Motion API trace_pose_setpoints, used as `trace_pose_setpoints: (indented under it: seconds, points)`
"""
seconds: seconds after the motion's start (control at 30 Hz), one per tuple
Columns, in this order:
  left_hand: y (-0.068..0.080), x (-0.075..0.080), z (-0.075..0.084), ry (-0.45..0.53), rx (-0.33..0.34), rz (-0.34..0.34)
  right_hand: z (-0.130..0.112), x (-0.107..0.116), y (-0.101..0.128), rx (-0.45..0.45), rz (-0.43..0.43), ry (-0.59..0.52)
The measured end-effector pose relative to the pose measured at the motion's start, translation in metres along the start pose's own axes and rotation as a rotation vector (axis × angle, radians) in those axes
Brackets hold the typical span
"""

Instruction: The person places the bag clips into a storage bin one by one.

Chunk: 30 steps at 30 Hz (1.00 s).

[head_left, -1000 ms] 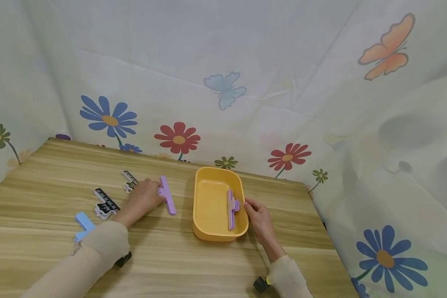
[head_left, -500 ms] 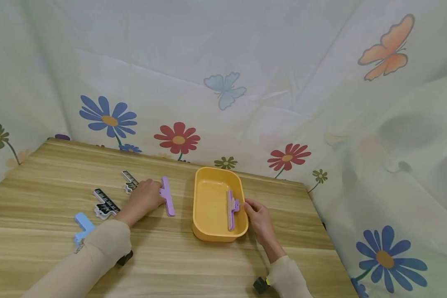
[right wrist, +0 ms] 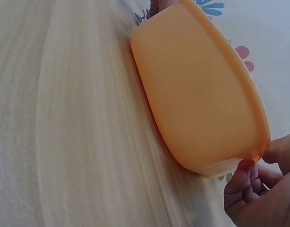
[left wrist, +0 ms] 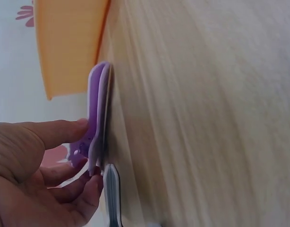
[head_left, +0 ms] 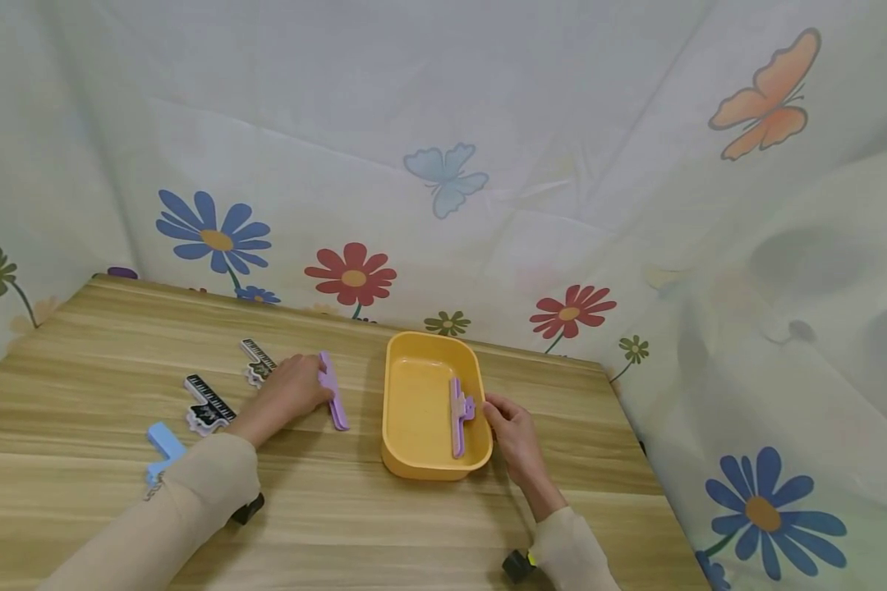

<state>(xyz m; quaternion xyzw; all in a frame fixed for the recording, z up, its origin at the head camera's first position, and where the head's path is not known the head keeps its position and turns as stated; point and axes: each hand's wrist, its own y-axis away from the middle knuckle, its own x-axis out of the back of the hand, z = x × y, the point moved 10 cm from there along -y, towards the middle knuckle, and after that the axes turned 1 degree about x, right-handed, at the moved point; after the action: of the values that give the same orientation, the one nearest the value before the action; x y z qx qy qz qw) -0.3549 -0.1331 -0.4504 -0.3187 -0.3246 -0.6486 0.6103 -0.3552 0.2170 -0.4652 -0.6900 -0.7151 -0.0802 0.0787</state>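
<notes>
Evidently to lift it, the left hand point(head_left: 290, 389) pinches a long purple plastic clip point(head_left: 332, 391) off the wooden worktop point(head_left: 340, 525), while the right hand point(head_left: 512, 435) curls on the yellow oval plastic tub's point(head_left: 414, 468) rim, apparently steadying it

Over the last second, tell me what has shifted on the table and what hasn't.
The left hand has tipped the purple clip on the table up onto its edge. The right hand stays at the yellow tray, the second purple clip lies inside it, and the piano clips and blue clip lie unmoved.
</notes>
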Motion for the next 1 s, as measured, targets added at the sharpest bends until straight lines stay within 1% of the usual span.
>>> trace_pose_setpoints:
  seconds: [0.1, 0.2, 0.27, 0.47, 0.63, 0.83, 1.0]
  points:
    - [0.000, 0.002, 0.003, 0.037, -0.017, 0.006, 0.001, 0.000, 0.000, -0.006, -0.004, 0.000]
    - [0.001, 0.007, 0.008, 0.064, -0.057, 0.030, 0.000, 0.000, 0.001, -0.006, -0.004, 0.007]
    - [0.003, 0.011, 0.010, 0.092, -0.072, 0.046, -0.002, 0.000, 0.002, -0.003, -0.001, 0.011]
    - [0.011, 0.024, 0.019, 0.177, -0.079, 0.070, -0.005, -0.001, 0.003, 0.016, -0.004, 0.009]
    - [0.014, 0.038, 0.031, 0.159, -0.121, 0.090, -0.006, 0.000, 0.004, 0.015, -0.001, 0.009]
    - [0.016, 0.051, 0.045, 0.145, -0.166, 0.083, -0.007, -0.001, 0.005, 0.017, -0.001, 0.004]
    - [0.019, 0.065, 0.060, 0.137, -0.199, 0.095, -0.005, 0.000, 0.003, 0.014, 0.004, 0.007]
